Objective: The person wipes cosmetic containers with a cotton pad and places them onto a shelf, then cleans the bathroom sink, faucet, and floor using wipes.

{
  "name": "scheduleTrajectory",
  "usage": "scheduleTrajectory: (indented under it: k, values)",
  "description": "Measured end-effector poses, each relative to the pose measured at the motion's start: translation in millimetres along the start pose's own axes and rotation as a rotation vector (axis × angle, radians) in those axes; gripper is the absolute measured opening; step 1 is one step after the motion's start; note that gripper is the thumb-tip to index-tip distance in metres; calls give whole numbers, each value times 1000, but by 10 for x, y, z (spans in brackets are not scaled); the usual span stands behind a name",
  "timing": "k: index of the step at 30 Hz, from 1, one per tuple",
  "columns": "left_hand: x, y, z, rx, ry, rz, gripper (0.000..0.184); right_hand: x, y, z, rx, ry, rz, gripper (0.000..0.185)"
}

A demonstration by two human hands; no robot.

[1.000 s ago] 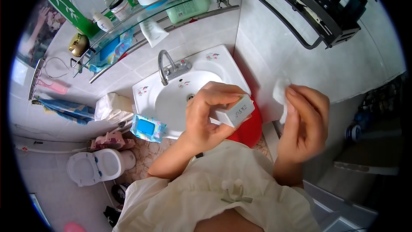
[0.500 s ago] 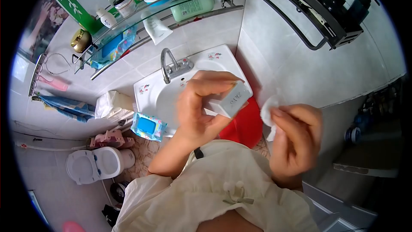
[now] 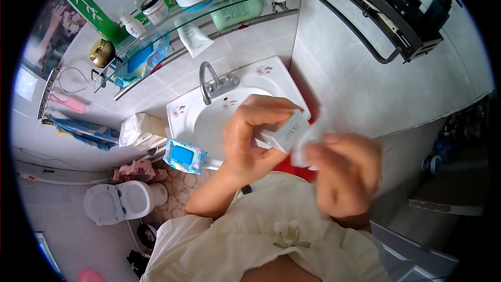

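Note:
My left hand [image 3: 244, 138] is wrapped round a small white box [image 3: 291, 131] with grey lettering on the face turned up toward me. It holds the box tilted, above the front of the white washbasin [image 3: 180, 117]. Close beside the box, my right hand [image 3: 347, 172] pinches a thin white cotton pad [image 3: 307, 143]. Both the pad and the right fingers are smeared by motion. The pad overlaps the box's right edge in view; whether they touch I cannot tell.
A chrome tap [image 3: 205, 81] rises behind the basin. A pack of wipes [image 3: 183, 156] rests at its left front corner. Above is a glass shelf [image 3: 172, 26] with bottles and jars. A black rack [image 3: 376, 15] juts from the right wall. The toilet [image 3: 136, 198] stands lower left.
My right hand has moved left with the cotton pad, from apart to right beside the box. My left hand keeps its hold on the box, which has shifted slightly in view.

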State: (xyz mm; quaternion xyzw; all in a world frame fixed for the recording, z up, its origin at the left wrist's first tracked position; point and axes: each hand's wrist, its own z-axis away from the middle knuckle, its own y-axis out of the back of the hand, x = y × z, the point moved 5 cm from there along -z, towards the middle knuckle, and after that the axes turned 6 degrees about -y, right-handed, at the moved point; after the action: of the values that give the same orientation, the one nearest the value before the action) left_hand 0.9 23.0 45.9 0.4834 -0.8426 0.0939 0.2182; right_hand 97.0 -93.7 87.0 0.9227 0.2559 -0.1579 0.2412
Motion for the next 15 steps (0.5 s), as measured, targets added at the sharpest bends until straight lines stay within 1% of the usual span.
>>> scheduleTrajectory:
  k: [1, 2, 3, 4, 5, 7, 8, 9, 10, 13, 15]
  values:
    - [9, -31, 4, -17, -16, 35, 35, 1, -47, 2, 5, 1, 1, 27]
    - [12, -28, 5, 51, -15, 100, 34, -25, -123, 30, 4, 99, 61, 24]
    - [1, -11, -10, 46, -15, 102, 34, -59, -168, 56, 1, 195, 123, 22]
    - [13, 9, -35, 11, -72, 38, 35, -45, -104, 38, -27, 121, 188, 18]
    - [40, 14, -49, -23, -128, -28, 36, 0, -58, 29, -27, 122, 187, 18]
    - [81, 13, -72, 3, -114, -36, 37, 179, 50, -14, 20, -13, 261, 18]
    - [84, 3, -78, -18, -106, -32, 37, 225, 105, -8, 47, -31, 244, 20]
    - [79, -13, -84, -37, -100, -28, 37, 192, 98, -10, 48, -29, 246, 20]
    - [75, -28, -84, -36, -103, -25, 37, 98, 83, -5, 52, 25, 138, 22]
    - [62, -61, -71, -84, -118, -23, 36, 8, -32, -12, -48, 185, 17, 28]
    - [23, -35, -15, -120, -35, -26, 35, 100, 12, -102, -64, 91, 155, 27]
